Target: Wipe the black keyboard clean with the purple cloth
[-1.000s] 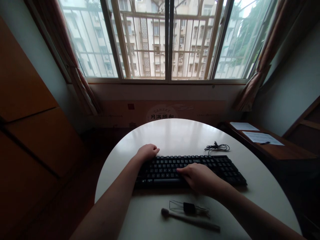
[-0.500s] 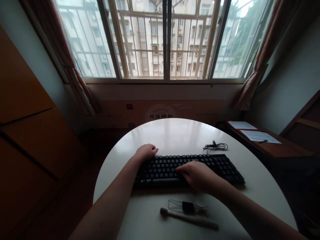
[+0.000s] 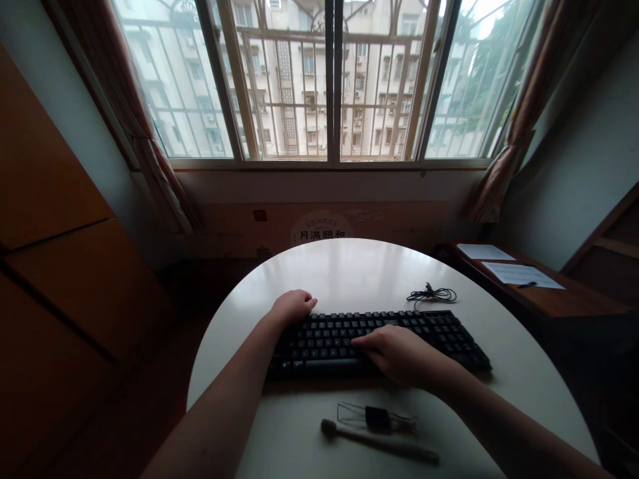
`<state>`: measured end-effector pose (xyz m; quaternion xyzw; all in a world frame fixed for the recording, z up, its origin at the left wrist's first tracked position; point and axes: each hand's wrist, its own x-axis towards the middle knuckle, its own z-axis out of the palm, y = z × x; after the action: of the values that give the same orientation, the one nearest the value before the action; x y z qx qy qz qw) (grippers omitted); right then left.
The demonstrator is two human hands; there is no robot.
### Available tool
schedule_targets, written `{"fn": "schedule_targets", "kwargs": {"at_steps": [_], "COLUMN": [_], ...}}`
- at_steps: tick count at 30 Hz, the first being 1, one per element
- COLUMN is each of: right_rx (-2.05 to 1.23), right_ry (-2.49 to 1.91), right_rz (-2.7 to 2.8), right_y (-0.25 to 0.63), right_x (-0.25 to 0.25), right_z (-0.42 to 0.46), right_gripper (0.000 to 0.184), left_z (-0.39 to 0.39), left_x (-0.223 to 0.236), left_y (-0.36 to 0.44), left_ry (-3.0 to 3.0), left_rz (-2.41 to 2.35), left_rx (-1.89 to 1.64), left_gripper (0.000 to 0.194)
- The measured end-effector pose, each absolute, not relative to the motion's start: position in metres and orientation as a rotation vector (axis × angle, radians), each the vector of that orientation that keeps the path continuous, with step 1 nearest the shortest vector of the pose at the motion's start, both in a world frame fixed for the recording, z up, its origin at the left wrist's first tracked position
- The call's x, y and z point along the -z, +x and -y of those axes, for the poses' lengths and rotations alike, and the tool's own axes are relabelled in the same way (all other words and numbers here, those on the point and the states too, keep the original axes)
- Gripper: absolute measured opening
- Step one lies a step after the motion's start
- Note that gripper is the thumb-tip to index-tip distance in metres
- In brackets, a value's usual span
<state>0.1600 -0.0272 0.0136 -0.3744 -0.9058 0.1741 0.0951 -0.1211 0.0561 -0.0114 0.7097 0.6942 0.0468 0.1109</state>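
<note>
A black keyboard (image 3: 324,342) lies across the round white table (image 3: 344,273). At its far left corner, my left hand (image 3: 293,305) is closed with curled fingers, gripping the keyboard's edge; the fingers' undersides are hidden. My right hand (image 3: 392,349) rests over the middle of the keys, its fingertips pinched together at a key. Whatever the pinch holds is too small and dark to make out. Nearer to me lie a wire keycap puller (image 3: 377,417) with a black middle part and, just in front of it, a toothbrush (image 3: 384,447) with dark bristles.
Behind the keyboard's right half sits its coiled black cable (image 3: 433,293). A brown side table (image 3: 554,299) at the right carries papers (image 3: 524,274) and a pen. Beyond the table are a printed box (image 3: 224,226) and a barred window; an orange-brown cabinet (image 3: 60,279) stands at left.
The view shifts slightly. Both hands keep their places on the keyboard, and the objects on the table stay where they were.
</note>
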Motion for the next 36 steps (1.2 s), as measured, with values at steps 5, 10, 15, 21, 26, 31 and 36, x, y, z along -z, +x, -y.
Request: {"fn": "schedule_targets", "kwargs": {"at_steps": [5,10,15,21,26,31,36], "right_rx": [-0.52,-0.547,-0.405,-0.223,-0.229,-0.297,-0.261], "right_ry": [-1.109,-1.078,-1.028,-1.021,-1.104,-1.165,-1.187], "right_rz": [2.683,2.732,2.699,2.731,2.76,2.761,2.778], "right_y": [0.161,0.169,0.16,0.137,0.14,0.15,0.154], "right_x": [-0.012,-0.018,-0.013,-0.002,-0.009,-0.016,-0.02], "right_z": [0.027,0.026,0.027,0.032,0.034,0.034,0.038], "right_gripper": [0.039,0.037,0.039,0.042,0.039,0.039,0.038], "left_z": [-0.055,-0.054,-0.055,-0.055,-0.056,-0.056,-0.055], "left_x": [0.011,0.01,0.012,0.013,0.013,0.013,0.012], "left_y": [-0.121,-0.119,-0.12,-0.12,-0.12,-0.121,-0.121], "left_ry": [2.09,2.07,2.073,2.099,2.092,2.078,2.099], "left_rz": [-2.034,-2.035,-2.037,-2.031,-2.018,-2.019,-2.006], "left_rx": [-0.152,-0.142,-0.14,-0.143,-0.164,-0.157,-0.166], "left_gripper": [0.04,0.04,0.04,0.039,0.039,0.038,0.039]}}
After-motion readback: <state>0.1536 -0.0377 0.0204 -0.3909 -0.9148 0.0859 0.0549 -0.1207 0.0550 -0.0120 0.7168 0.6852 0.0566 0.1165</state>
